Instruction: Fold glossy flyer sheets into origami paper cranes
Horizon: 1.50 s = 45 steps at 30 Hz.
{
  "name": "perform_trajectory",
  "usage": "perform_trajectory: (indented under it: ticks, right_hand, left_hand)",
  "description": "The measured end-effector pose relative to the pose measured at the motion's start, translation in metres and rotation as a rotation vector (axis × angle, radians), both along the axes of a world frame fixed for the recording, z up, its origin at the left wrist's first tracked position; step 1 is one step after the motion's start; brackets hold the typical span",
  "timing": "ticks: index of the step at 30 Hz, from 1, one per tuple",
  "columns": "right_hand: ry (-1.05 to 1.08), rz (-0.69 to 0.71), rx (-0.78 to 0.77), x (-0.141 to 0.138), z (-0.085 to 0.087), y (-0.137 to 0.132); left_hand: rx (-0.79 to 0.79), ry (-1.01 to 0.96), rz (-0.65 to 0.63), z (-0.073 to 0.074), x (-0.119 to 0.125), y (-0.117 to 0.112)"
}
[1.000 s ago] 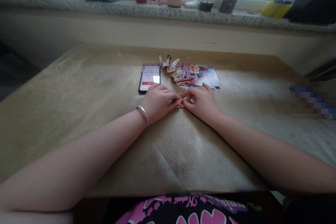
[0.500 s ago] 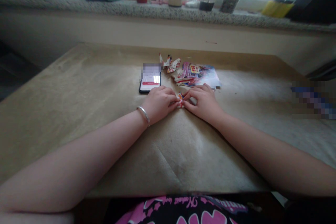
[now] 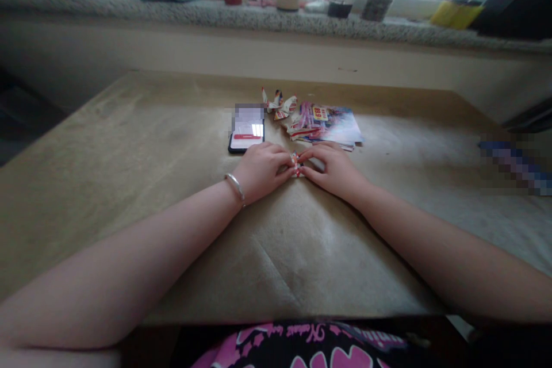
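Note:
Between my hands, on the tabletop, is a small piece of folded printed paper [image 3: 296, 165] in white, red and orange. The fingers and thumb of my left hand [image 3: 268, 168] pinch its left side; a silver bangle circles that wrist. From the other side, my right hand [image 3: 331, 168] pinches the paper's right edge between thumb and fingers. Fingertips hide part of the paper. Just beyond the hands lie folded paper pieces [image 3: 280, 106] with red and white print, and a stack of colourful printed sheets [image 3: 338, 123].
A phone [image 3: 246, 132] with a lit screen lies beyond my left hand. The table [image 3: 172, 121] reaches a wall under a granite windowsill [image 3: 241, 16] carrying bottles and a yellow container [image 3: 456, 14]. A blurred blue object [image 3: 517, 167] lies at the right.
The fingers of my right hand have lowered and shifted slightly at the paper. My left hand and the other things stay nearly in place.

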State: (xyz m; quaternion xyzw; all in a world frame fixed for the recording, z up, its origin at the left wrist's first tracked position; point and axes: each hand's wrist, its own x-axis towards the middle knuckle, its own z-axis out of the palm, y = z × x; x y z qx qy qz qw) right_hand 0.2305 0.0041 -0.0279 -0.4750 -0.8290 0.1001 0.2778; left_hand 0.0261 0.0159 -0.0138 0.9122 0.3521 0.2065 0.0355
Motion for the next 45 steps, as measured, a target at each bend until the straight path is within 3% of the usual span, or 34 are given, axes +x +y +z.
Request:
perform_trajectory:
  ticks: [8,19,28,37,41,45]
  right_hand:
    - [-0.01,0.043,-0.036,0.001,0.001,0.003]
    - [-0.149,-0.071,0.042,0.0,0.002,0.0]
    - [-0.028,0.041,0.016,0.003,-0.001,-0.001]
    - [-0.043,0.17,0.041,0.012,0.002,0.0]
    - [-0.008,0.149,0.02,0.013,0.003,0.001]
    - [-0.019,0.139,0.036,0.012,0.004,-0.001]
  left_hand:
    - [0.002,0.065,0.038,0.001,0.0,-0.001]
    - [0.099,0.215,0.086,0.01,0.008,-0.01]
    - [0.096,0.121,-0.05,0.004,0.001,-0.007]
    - [0.075,0.121,-0.094,0.006,-0.006,-0.009]
    - [0.067,0.042,-0.137,0.002,-0.007,-0.007]
    - [-0.014,0.084,-0.164,0.0,-0.007,-0.004]
